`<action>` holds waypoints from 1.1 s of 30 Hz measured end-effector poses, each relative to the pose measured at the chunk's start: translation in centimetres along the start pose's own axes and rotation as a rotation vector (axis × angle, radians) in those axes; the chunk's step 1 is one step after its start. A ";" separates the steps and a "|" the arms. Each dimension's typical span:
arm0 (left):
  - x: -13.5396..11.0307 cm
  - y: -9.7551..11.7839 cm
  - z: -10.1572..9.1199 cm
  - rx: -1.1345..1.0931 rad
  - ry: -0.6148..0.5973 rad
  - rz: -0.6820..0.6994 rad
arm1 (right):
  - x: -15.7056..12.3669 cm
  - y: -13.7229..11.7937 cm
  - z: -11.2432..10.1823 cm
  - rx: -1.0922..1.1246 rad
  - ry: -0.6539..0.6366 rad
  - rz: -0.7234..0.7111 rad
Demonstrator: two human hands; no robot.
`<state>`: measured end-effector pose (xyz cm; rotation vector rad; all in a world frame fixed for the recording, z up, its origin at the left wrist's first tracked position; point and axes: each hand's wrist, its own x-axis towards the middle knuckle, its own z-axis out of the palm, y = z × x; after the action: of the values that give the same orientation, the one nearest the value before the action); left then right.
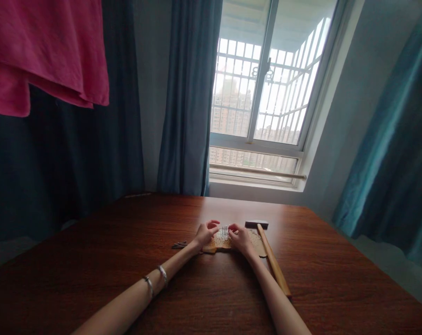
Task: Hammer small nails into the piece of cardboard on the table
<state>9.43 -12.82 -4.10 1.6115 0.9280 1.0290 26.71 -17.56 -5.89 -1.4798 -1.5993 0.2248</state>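
Observation:
A light wooden board (258, 243), its surface dotted with small holes or marks, lies flat on the table under both my hands. Several thin nails (224, 230) stand upright from it between them. My left hand (206, 233) hovers at the board's left part, fingers loosely curved and apart, with nothing visible in them. At the right of the standing nails, the thumb and fingers of my right hand (240, 239) are pinched, seemingly on a nail; the fingertips are small in view. A hammer (273, 260) with a wooden handle and dark head lies along the board's right side.
Loose nails (179, 244) lie in a small pile left of the board. The dark brown wooden table (127, 246) reaches back to a window (260, 93) and blue curtains (190, 93). A pink cloth (57, 51) hangs at upper left.

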 end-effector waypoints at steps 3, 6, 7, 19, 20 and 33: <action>0.6 0.0 0.5 0.128 -0.035 0.130 | 0.0 0.0 0.0 -0.020 0.003 -0.002; 1.3 -0.1 1.3 0.215 -0.061 0.149 | 0.0 0.0 0.1 -0.041 0.004 0.002; 1.5 -0.2 1.6 0.229 -0.063 0.145 | 0.0 0.0 0.1 -0.047 0.003 0.002; 2.4 0.0 3.0 0.321 -0.099 0.133 | -0.3 -0.3 -0.1 -0.097 -0.028 -0.035; 2.3 0.0 3.0 0.327 -0.100 0.135 | -0.3 -0.4 -0.1 -0.101 -0.031 -0.035; 2.1 -0.5 3.0 0.278 -0.088 0.105 | -0.9 -0.8 -6.6 -0.295 0.071 0.153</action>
<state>12.93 -11.73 -4.67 1.9385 0.9677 0.9210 30.63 -21.43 -2.07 -1.8185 -1.5103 0.0204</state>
